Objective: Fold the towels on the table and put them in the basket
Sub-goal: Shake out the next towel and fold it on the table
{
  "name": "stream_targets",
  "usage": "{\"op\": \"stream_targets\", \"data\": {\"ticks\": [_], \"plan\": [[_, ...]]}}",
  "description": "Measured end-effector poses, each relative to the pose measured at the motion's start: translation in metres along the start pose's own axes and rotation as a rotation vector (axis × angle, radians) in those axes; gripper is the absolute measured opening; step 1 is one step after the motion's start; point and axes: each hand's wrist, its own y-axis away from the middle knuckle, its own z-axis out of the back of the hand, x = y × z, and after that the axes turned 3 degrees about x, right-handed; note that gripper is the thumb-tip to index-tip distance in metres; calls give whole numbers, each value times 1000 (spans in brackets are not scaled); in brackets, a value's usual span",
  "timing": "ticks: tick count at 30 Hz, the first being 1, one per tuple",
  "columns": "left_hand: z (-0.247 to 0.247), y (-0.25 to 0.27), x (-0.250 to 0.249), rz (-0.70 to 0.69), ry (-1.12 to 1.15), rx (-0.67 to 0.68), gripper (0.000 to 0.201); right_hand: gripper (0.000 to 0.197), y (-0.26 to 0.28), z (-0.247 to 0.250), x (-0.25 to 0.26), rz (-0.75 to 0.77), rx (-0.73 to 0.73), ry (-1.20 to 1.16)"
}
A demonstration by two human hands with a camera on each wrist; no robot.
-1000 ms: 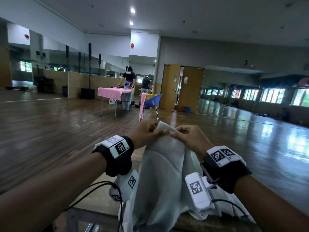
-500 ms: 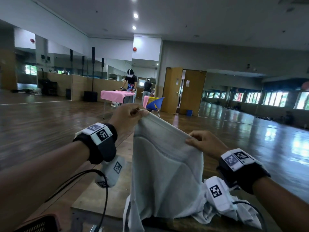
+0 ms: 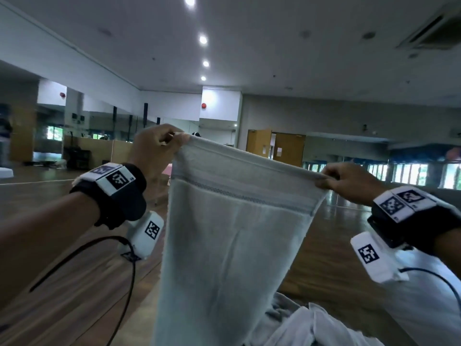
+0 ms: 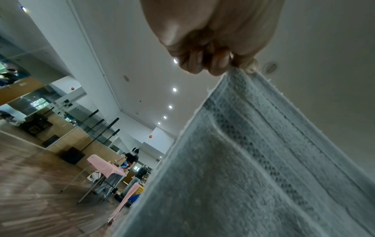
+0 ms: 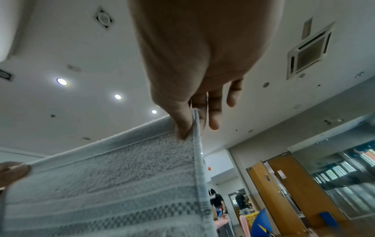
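A pale grey towel [image 3: 232, 236] hangs upright in front of me, stretched by its top edge. My left hand [image 3: 159, 146] pinches the towel's top left corner, seen close in the left wrist view as the towel [image 4: 253, 160] under curled fingers [image 4: 202, 62]. My right hand [image 3: 346, 181] pinches the top right corner; in the right wrist view the thumb and fingers [image 5: 182, 125] clamp the towel's hem [image 5: 142, 176]. More pale towels [image 3: 311, 325] lie crumpled low at the right. No basket shows.
A wide wooden floor [image 3: 62, 245] spreads around. Far off stands a pink-covered table [image 4: 103, 166] with a person [image 4: 130, 158] beside it. Brown double doors [image 3: 277, 148] are at the back. Cables [image 3: 124, 270] hang from my wrist devices.
Both hands have risen and moved apart, stretching the towel's top edge wide. My view has tilted up, so the table edge and dark basket corner have dropped out of sight.
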Motion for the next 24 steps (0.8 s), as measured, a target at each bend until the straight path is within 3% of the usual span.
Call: {"op": "stream_targets", "data": {"ticks": [7, 12, 20, 24], "plan": [[31, -31, -15, 56, 79, -33, 19, 8, -23, 41, 25, 31, -135, -98], [34, -45, -8, 83, 44, -43, 24, 6, -39, 38, 22, 2, -134, -261], [-8, -33, 55, 247, 92, 167, 21, 4, -81, -38, -8, -149, -54, -578], [-36, -17, 99, 266, 93, 203, 10, 5, -98, -86, -22, -200, -31, -584]]}}
